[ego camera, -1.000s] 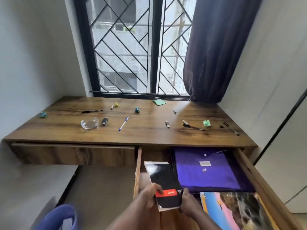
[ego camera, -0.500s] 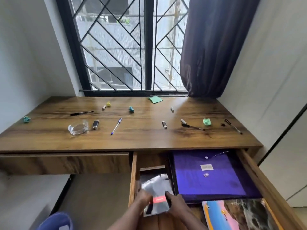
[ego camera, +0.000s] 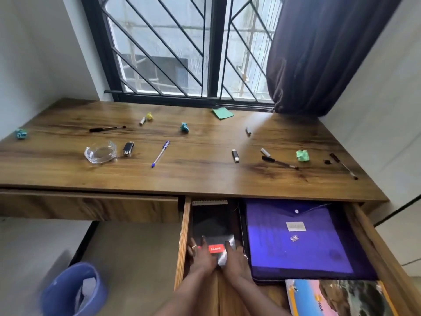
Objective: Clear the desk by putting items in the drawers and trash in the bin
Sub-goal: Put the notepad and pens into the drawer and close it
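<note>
Space beside the purple folder suits the notebook, so my left hand and right hand grip its near end flat.

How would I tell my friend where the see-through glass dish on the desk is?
Find the long brown wooden desk under the barred window and look at its left half. The clear round glass dish sits just left of a small black-and-silver stick. It is the only see-through thing; its neighbours are thin pens and crumpled paper.
</note>
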Demonstrator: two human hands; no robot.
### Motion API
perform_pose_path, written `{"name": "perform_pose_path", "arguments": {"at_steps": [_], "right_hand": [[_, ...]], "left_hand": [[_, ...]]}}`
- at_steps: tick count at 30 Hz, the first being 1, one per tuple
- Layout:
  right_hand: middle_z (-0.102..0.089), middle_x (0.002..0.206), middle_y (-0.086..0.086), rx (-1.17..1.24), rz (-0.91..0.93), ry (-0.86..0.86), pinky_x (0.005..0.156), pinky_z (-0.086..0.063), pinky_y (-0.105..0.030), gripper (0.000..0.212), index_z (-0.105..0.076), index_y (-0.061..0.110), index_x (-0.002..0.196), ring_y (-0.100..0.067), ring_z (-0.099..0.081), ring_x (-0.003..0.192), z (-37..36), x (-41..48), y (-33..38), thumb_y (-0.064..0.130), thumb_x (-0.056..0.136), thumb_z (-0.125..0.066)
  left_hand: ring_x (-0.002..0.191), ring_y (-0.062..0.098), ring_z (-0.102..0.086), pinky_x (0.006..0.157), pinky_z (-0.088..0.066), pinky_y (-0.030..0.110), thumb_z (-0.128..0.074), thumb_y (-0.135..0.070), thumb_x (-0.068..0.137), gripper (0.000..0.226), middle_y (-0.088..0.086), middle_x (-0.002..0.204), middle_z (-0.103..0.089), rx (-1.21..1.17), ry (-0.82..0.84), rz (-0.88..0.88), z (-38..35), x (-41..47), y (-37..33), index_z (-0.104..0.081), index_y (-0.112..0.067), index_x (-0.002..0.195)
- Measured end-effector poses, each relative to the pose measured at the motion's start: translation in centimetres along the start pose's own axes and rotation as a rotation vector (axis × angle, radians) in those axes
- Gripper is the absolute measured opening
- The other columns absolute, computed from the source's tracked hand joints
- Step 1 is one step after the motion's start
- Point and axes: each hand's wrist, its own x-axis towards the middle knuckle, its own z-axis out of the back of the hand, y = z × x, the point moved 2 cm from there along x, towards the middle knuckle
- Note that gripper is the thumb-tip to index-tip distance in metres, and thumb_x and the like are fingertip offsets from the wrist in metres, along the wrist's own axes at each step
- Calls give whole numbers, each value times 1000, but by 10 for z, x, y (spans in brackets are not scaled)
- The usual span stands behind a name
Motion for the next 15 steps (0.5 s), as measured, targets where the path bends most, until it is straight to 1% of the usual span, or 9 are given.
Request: {"name": "perform_pose_path", "arguments": {"at_steps": [2, 4, 5, 7, 9, 11, 12, 13, 15], "right_hand": [[-23, 150, -11, 22, -25, -14, 102, -40, -38, 52, -27, 23, 145, -31, -40, 128, 0, 1, 6, 27, 96, -43], [-18, 151, -10, -64, 1, -25, 101, -41, -39, 46, -30, 21, 143, -31, -40, 128, 4, -2, 9, 24, 98, -39], [-18, 151, -9, -79, 30, -29, 101, -40, -39, 42, -32, 18, 142, -31, -40, 129, 5, -2, 8, 23, 100, -34], [-25, 147, -9, -118, 91, -64, 101, -40, -39, 38, -40, 14, 136, -30, -41, 127, 11, -2, 8, 21, 100, -30], [-33, 139, -9, -123, 105, -110, 98, -42, -39, 34, -50, 11, 127, -30, -43, 123, 21, -2, 4, 21, 99, -33], [-39, 131, -10, -92, 115, -165, 94, -43, -40, 32, -51, 7, 121, -31, -46, 119, 37, 0, -4, 22, 98, -33], [-42, 128, -11, -62, 105, -193, 91, -43, -41, 30, -52, 6, 117, -32, -47, 116, 48, 3, -11, 21, 98, -34], [-44, 123, -11, -33, 98, -246, 87, -44, -41, 27, -52, 6, 111, -33, -49, 113, 60, 7, -19, 19, 96, -34], [-45, 118, -11, -27, 83, -329, 80, -45, -39, 22, -55, 6, 103, -33, -51, 107, 89, 16, -36, 13, 92, -37]], "left_hand": [[145, 35, 15, 115, -22, 46, -47, -26, 96, 75, 14, 155, 22, 4, -22, 32, -5, 6, 0, 3, -19, 151], [145, 33, 16, 114, -24, 46, -48, -21, 96, 73, 11, 156, 21, 1, -73, 55, -11, 7, -3, 0, -18, 152], [145, 31, 14, 113, -25, 47, -48, -20, 96, 72, 9, 156, 20, -7, -121, 58, -14, 7, -5, -4, -17, 152], [146, 29, 3, 113, -26, 45, -49, -19, 93, 68, 7, 158, 9, -49, -254, 39, -15, 5, -13, -13, -16, 151], [142, 33, -14, 113, -24, 41, -53, -10, 88, 66, 13, 156, -10, -93, -400, -76, -14, 5, -27, -26, -13, 148], [130, 43, -35, 109, -30, 44, -56, 2, 75, 61, 26, 143, -36, -139, -552, -249, -15, 8, -47, -46, -3, 135], [120, 46, -45, 103, -36, 47, -54, 1, 69, 58, 29, 132, -47, -140, -626, -312, -16, 13, -60, -55, 0, 126], [112, 44, -52, 97, -42, 49, -50, -4, 66, 55, 28, 122, -54, -143, -683, -355, -18, 15, -75, -59, 0, 119], [106, 39, -53, 92, -46, 49, -44, -7, 66, 51, 25, 112, -59, -173, -734, -450, -19, 16, -110, -59, -3, 115]]}}
